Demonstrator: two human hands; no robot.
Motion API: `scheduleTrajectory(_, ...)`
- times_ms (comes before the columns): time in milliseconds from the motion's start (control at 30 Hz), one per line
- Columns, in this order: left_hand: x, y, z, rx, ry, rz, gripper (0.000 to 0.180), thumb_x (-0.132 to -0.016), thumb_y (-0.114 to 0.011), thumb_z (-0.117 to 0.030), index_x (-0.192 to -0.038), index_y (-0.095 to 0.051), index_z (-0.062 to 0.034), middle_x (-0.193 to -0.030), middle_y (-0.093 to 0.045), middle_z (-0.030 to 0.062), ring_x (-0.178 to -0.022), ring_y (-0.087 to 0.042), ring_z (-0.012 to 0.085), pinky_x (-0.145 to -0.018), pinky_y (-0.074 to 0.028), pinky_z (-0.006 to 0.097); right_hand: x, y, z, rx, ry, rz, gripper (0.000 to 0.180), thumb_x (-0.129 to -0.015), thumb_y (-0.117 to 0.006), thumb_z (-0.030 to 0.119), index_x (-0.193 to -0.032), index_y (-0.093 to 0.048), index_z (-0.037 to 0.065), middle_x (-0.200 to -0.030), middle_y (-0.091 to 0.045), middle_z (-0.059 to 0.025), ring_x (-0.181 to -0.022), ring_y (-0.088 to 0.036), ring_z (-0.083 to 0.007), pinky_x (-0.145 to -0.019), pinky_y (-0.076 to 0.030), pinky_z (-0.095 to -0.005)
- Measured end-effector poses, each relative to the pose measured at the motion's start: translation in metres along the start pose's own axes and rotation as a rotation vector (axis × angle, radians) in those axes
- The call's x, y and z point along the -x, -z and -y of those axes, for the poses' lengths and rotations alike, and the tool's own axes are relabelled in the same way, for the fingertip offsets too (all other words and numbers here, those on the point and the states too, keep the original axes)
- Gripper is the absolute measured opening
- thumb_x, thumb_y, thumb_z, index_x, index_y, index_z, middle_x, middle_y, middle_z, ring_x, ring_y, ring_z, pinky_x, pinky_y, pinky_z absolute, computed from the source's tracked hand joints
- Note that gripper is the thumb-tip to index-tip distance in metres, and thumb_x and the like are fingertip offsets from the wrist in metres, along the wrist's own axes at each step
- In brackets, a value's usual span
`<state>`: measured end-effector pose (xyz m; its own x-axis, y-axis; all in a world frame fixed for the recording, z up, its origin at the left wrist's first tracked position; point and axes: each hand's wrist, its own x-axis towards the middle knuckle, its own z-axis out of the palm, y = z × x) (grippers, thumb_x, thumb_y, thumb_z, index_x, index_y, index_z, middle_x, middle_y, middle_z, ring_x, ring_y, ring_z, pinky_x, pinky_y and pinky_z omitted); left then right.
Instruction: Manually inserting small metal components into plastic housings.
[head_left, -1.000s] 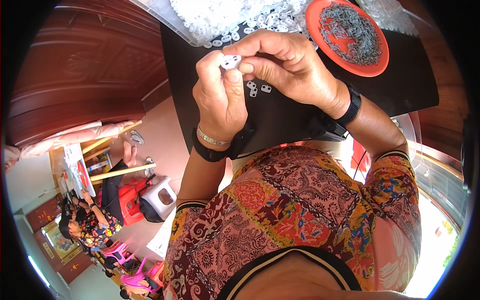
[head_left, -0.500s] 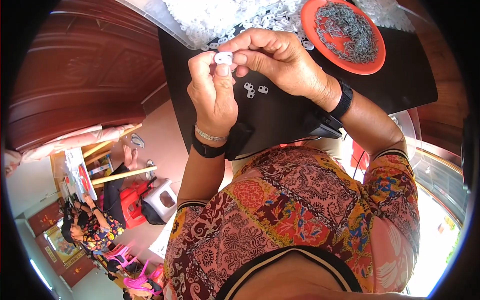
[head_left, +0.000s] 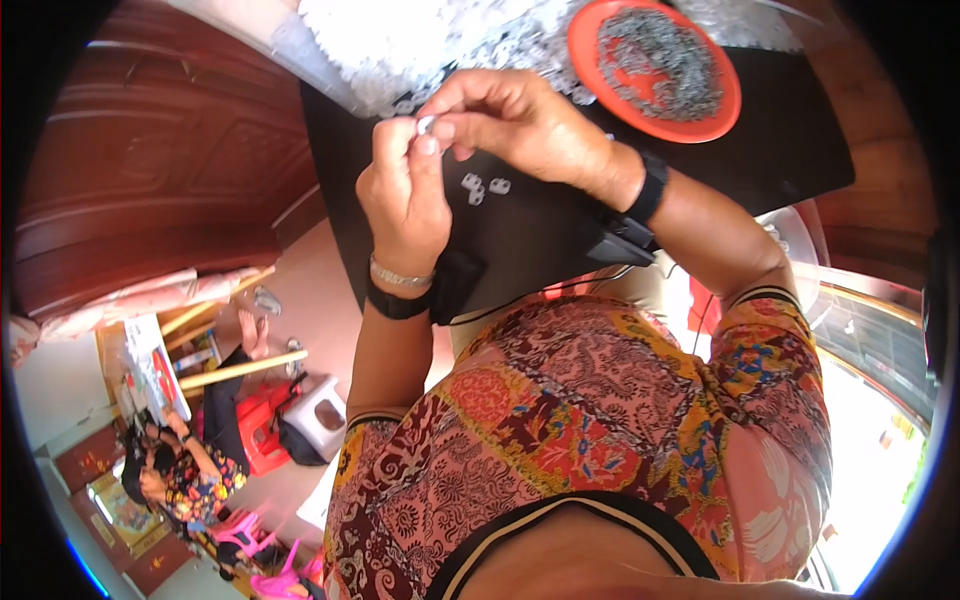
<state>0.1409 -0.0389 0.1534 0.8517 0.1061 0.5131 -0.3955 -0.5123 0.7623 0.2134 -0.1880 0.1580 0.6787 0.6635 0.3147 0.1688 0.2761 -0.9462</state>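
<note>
My left hand (head_left: 408,200) pinches a small white plastic piece (head_left: 425,125) between thumb and forefinger, above the far left of a black table (head_left: 560,235). From the other side, my right hand (head_left: 545,130) meets it, thumb and forefinger closed at the piece's right edge. Whatever lies between those right fingertips is too small and covered to name. Several small white pieces with holes (head_left: 474,186) lie together on the black surface below my hands.
A big heap of white plastic pieces (head_left: 400,50) spreads along the far side. An orange-red plate (head_left: 583,60) holds many small grey screw-like parts (head_left: 690,85). A dark object (head_left: 620,245) sits at the near table edge. Another person (head_left: 205,480) works at the far left.
Both hands and the table appear lower and further left in the view. The white piece has turned, showing less of its face, and the fingers cover more of it.
</note>
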Motion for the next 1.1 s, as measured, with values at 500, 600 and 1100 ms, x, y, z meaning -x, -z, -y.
scheduleTrajectory(500,-0.009,-0.006,0.043,0.094,0.097,-0.107,0.009,-0.087,-0.055,-0.006,-0.083,-0.054,0.0010,-0.063,-0.048,0.0054,-0.059,-0.043,0.0103,-0.055,-0.038,0.027,-0.011,0.104,0.130,0.819,0.339,-0.649,0.027,-0.087,-0.064,0.012,-0.110,-0.061,-0.003,-0.094,-0.068,-0.0087,-0.080,-0.063,-0.0154,-0.070,-0.049,-0.0260)
scheduleTrajectory(600,-0.015,-0.013,0.052,0.159,0.112,-0.122,0.010,-0.086,-0.056,-0.007,-0.082,-0.055,0.0017,-0.062,-0.047,0.0043,-0.059,-0.043,0.0092,-0.055,-0.038,0.027,-0.010,0.187,0.138,1.612,0.441,-0.862,0.034,-0.083,-0.067,0.020,-0.109,-0.063,-0.002,-0.094,-0.067,-0.0177,-0.080,-0.065,-0.0281,-0.071,-0.051,-0.0319)
scheduleTrajectory(1100,-0.029,-0.025,0.069,0.384,0.294,-0.080,0.014,-0.087,-0.058,-0.012,-0.079,-0.058,-0.0008,-0.057,-0.046,-0.0028,-0.048,-0.041,0.0044,-0.043,-0.033,0.022,0.006,0.111,-0.002,1.611,0.223,0.271,0.010,-0.073,-0.062,0.009,-0.080,-0.068,0.006,-0.089,-0.062,-0.0069,-0.099,-0.056,-0.0266,-0.084,-0.047,-0.0361)
